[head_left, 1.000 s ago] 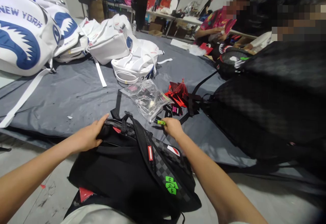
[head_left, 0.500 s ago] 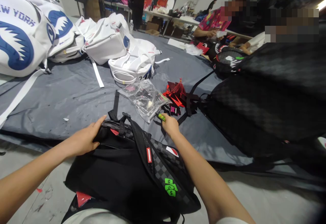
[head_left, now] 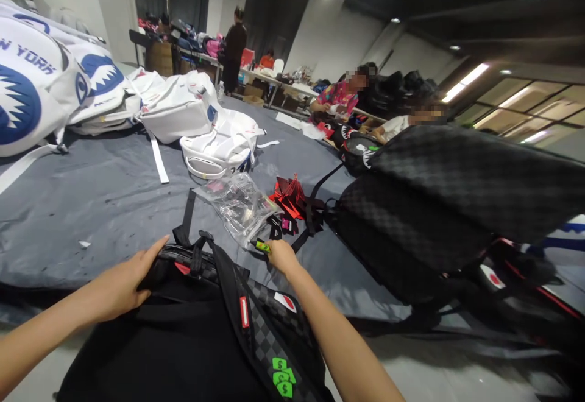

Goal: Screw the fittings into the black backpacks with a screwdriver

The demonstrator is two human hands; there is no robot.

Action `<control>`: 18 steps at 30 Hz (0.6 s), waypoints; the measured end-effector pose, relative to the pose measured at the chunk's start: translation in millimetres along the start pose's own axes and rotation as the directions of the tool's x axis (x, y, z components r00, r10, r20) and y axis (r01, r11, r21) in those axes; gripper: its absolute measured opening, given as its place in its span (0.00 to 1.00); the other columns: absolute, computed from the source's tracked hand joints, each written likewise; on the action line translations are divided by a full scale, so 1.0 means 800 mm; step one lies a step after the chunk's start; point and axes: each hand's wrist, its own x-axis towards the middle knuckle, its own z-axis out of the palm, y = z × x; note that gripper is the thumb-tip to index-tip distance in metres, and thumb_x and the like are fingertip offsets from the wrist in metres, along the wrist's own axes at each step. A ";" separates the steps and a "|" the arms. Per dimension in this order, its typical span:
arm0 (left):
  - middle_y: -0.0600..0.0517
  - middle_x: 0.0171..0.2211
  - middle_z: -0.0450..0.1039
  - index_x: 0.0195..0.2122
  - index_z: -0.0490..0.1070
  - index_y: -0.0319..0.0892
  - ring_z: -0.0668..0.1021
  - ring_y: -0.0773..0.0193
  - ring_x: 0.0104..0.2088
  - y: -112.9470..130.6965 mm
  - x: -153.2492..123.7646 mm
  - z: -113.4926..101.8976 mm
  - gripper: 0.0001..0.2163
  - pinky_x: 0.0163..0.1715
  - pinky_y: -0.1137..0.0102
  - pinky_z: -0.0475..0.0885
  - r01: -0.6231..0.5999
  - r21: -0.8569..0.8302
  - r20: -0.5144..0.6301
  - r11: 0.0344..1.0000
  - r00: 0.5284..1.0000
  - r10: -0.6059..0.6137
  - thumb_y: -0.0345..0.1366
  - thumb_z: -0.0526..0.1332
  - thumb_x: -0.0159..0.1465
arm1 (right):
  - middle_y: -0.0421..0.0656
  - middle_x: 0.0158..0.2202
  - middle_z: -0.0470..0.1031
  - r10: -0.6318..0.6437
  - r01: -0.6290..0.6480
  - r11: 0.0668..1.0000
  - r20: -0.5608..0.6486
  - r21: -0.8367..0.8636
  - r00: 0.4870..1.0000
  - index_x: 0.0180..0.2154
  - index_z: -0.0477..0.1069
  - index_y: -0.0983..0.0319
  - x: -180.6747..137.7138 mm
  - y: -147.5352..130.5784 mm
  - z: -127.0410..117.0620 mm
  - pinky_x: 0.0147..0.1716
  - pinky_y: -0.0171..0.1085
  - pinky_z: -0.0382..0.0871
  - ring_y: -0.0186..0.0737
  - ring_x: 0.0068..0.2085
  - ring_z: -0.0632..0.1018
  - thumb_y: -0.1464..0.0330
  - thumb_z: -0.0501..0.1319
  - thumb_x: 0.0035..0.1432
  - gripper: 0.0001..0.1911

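Observation:
A black backpack [head_left: 183, 347] with a checkered strap, a red label and green dollar patches stands upright at the table's front edge. At its top left corner my left hand [head_left: 132, 277] grips the rim, thumb in front and fingers over the edge. My right hand [head_left: 281, 256] is closed around a small yellow-green and black tool [head_left: 262, 246], whose kind I cannot make out. It is held just above the table, beyond the backpack. Close by lie a clear plastic bag [head_left: 240, 207] with small items in it, several red and dark tags [head_left: 290, 198] and small black labels [head_left: 275, 228].
White backpacks [head_left: 171, 109] with blue shark prints are piled at the left on the grey-covered table [head_left: 123, 219]. A large dark checkered backpack [head_left: 402, 231] lies open on the right. Two people [head_left: 338, 97] work at the far side; another person [head_left: 234, 49] stands farther back.
My view has tilted up and turned right, so everything sits lower and farther left. Both hands keep their hold, the left on the backpack and the right on the yellow-green tool.

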 end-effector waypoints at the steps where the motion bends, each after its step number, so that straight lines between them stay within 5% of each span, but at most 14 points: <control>1: 0.52 0.68 0.47 0.69 0.22 0.58 0.66 0.54 0.62 -0.002 0.001 0.002 0.47 0.58 0.63 0.63 -0.006 -0.003 -0.005 1.000 1.000 0.006 0.28 0.55 0.58 | 0.47 0.40 0.76 -0.007 0.007 1.000 -0.002 -0.017 1.000 0.45 0.74 0.65 -0.002 -0.003 0.002 0.45 0.41 0.68 0.40 0.43 0.77 0.72 0.54 0.64 0.12; 13: 0.47 0.66 0.51 0.70 0.24 0.54 0.68 0.53 0.60 0.017 -0.003 -0.012 0.46 0.55 0.62 0.67 0.049 0.060 0.030 0.997 0.998 -0.051 0.32 0.56 0.59 | 0.47 0.42 0.77 0.035 -0.035 0.999 -0.019 -0.012 0.999 0.47 0.74 0.62 -0.034 0.012 0.016 0.43 0.40 0.69 0.44 0.45 0.78 0.73 0.52 0.62 0.16; 18: 0.46 0.68 0.46 0.71 0.29 0.50 0.62 0.49 0.64 0.018 -0.014 -0.007 0.44 0.58 0.57 0.65 0.014 0.032 -0.077 0.999 0.997 -0.011 0.50 0.58 0.62 | 0.45 0.62 0.64 -0.057 0.059 0.998 -0.060 0.030 0.997 0.62 0.64 0.59 -0.046 0.019 0.033 0.54 0.33 0.62 0.40 0.60 0.68 0.74 0.55 0.61 0.27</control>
